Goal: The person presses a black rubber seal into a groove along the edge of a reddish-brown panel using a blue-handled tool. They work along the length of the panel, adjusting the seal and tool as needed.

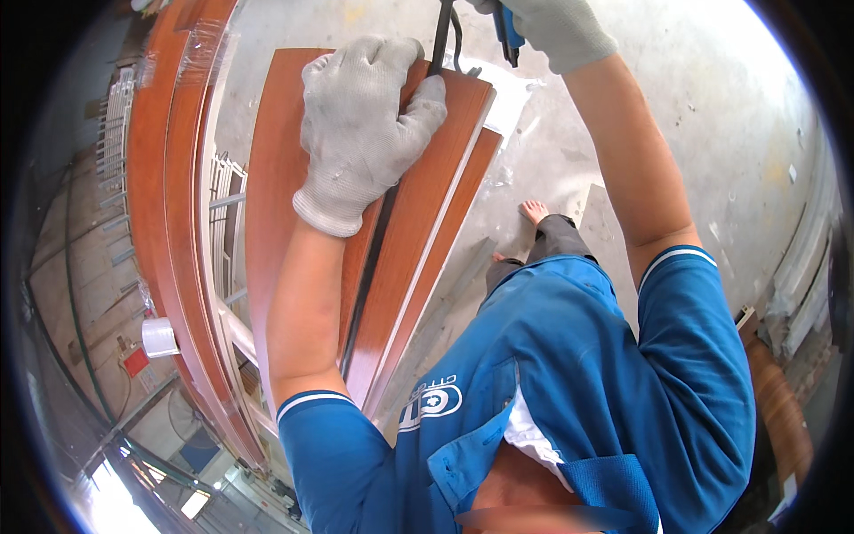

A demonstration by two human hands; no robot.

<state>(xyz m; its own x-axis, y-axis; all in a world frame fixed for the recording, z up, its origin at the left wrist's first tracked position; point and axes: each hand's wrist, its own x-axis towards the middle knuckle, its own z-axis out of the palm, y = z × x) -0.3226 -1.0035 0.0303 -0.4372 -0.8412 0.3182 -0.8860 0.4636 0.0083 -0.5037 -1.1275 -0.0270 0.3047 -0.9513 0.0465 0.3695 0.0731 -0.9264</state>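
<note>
My left hand (360,129), in a grey knit glove, lies over the far end of a reddish-brown wood-look panel (427,178). Its fingers bend down onto the panel, with the thumb apart at the right. A black strip (363,294) runs lengthwise along the panel, passes under this hand and sticks out beyond the end. At the top edge my right hand (569,31), gloved the same way, closes round a blue-and-black hand tool (510,36). The picture's edge cuts off part of that tool, so its exact kind is hidden.
Long brown profiles (169,178), partly wrapped in clear film, stand at the left, with a roll of tape (160,338) by them. White slats (227,178) show between them and the panel. Wrapped lengths (801,258) lie at the far right on the concrete floor (712,116).
</note>
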